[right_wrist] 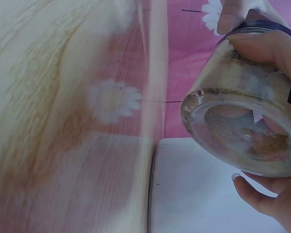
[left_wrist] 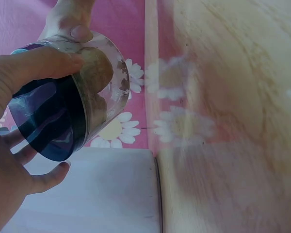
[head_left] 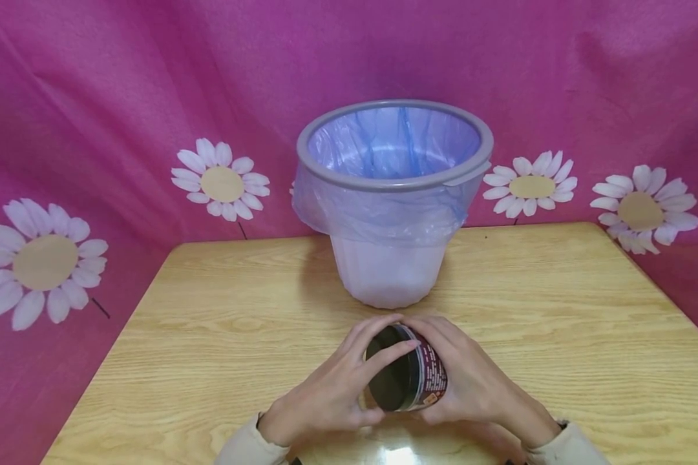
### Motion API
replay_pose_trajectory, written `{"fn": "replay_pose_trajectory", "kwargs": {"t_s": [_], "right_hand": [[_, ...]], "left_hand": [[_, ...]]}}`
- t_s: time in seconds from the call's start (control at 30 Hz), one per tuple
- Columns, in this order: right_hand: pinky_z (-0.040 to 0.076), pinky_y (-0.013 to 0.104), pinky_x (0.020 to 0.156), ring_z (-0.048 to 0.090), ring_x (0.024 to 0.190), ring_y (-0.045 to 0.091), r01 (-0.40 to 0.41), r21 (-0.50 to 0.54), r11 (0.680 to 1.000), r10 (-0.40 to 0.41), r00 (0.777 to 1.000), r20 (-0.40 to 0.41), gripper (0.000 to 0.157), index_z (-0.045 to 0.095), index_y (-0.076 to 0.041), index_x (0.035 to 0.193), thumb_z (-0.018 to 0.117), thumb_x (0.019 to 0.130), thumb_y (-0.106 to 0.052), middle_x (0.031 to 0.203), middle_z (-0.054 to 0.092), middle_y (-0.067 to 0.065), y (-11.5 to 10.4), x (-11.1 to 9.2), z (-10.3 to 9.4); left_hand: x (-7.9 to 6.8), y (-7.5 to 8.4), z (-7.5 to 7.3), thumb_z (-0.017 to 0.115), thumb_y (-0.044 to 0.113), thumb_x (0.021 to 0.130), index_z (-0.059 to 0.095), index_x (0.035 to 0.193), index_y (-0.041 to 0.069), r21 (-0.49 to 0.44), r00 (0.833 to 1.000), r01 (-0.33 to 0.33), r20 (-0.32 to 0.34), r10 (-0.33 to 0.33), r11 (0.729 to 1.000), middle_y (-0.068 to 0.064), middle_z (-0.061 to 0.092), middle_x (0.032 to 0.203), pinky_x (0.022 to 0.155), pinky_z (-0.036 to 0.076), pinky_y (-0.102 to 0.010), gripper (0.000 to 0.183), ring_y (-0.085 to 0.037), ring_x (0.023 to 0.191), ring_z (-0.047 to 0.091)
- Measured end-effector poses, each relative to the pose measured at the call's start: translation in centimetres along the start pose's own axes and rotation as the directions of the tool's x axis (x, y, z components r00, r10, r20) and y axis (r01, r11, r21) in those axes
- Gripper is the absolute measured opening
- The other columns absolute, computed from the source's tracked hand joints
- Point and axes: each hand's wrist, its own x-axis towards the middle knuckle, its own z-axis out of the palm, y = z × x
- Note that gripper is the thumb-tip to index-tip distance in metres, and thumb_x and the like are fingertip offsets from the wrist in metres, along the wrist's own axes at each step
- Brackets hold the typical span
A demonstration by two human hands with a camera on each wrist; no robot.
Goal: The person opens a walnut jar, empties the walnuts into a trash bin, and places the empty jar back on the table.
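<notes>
A see-through jar (head_left: 433,378) with a dark printed label and a black lid (head_left: 391,384) lies tilted on its side between both hands, low in the head view. My left hand (head_left: 349,381) grips the lid end, its fingers spread around the rim. From the other side, my right hand (head_left: 474,378) holds the jar's body near its base. Brown residue clings to the inside of the clear wall (left_wrist: 99,97) in the left wrist view. The right wrist view shows the round glass bottom (right_wrist: 199,119), smeared with the same brown stuff.
Behind the hands, a white bin (head_left: 386,268) with a grey rim and a blue plastic liner (head_left: 378,213) stands on the wooden table (head_left: 221,336). A pink cloth with daisies (head_left: 238,77) hangs around the table's back and sides.
</notes>
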Motion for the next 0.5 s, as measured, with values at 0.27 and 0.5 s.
{"fn": "replay_pose_trajectory", "kwargs": {"t_s": [0.27, 0.5], "right_hand": [[0.05, 0.038, 0.09, 0.051, 0.113, 0.013, 0.0, -0.01, 1.0, 0.0, 1.0, 0.001, 0.114, 0.044, -0.01, 0.141, 0.09, 0.04, -0.038, 0.129, 0.053, -0.002, 0.04, -0.07, -0.07], [0.05, 0.038, 0.091, 0.051, 0.115, 0.013, -0.002, 0.004, 1.0, 0.002, 1.0, 0.005, 0.115, 0.041, -0.013, 0.143, 0.09, 0.042, -0.04, 0.131, 0.053, -0.003, -0.01, 0.01, 0.04]], "left_hand": [[0.13, -0.02, -0.08, 0.09, 0.02, 0.055, 0.032, 0.148, 0.016, -0.005, 1.0, -0.012, -0.008, 0.012, 1.0, -0.014, 0.025, 0.151, 0.11, 0.033, -0.036, 0.109, -0.026, 0.136, 0.029], [-0.01, -0.01, -0.07, 0.087, 0.025, 0.059, 0.032, 0.147, 0.017, -0.017, 1.0, 0.007, -0.008, -0.008, 1.0, -0.013, 0.024, 0.151, 0.109, 0.034, -0.035, 0.104, -0.026, 0.137, 0.027]]}}
